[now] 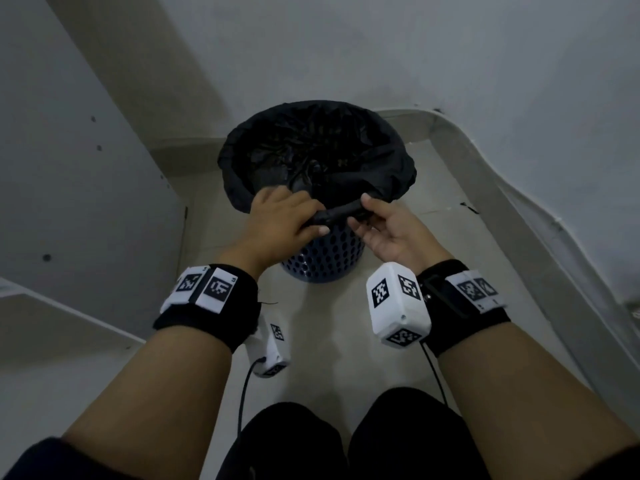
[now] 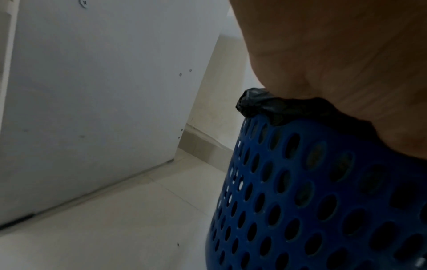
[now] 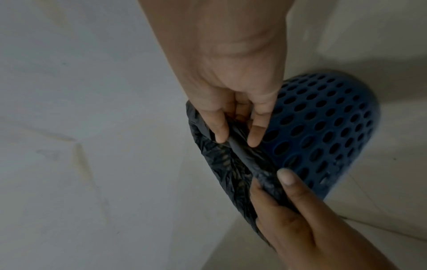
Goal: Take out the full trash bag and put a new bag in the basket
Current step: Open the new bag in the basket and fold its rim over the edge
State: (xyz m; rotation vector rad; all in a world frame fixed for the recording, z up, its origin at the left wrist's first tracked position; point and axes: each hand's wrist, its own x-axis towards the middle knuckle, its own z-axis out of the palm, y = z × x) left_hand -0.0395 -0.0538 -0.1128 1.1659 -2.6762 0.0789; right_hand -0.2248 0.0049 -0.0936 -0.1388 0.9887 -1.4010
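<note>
Blue perforated basket (image 1: 323,259) on pale floor (image 1: 398,237), near corner of white wall (image 1: 381,46). Black bag (image 1: 311,150) lines basket, edge folded over rim all round. At near rim, edge bunched into tight roll (image 1: 337,213) held between both hands. Left hand (image 1: 280,220) palm down, fingers curled over roll's left end. Right hand (image 1: 388,230) palm up, thumb and fingers pinching right end. White panel (image 1: 69,168) left of basket. Marker bands (image 1: 207,289) on both wrists; dark knees at near edge.
</note>
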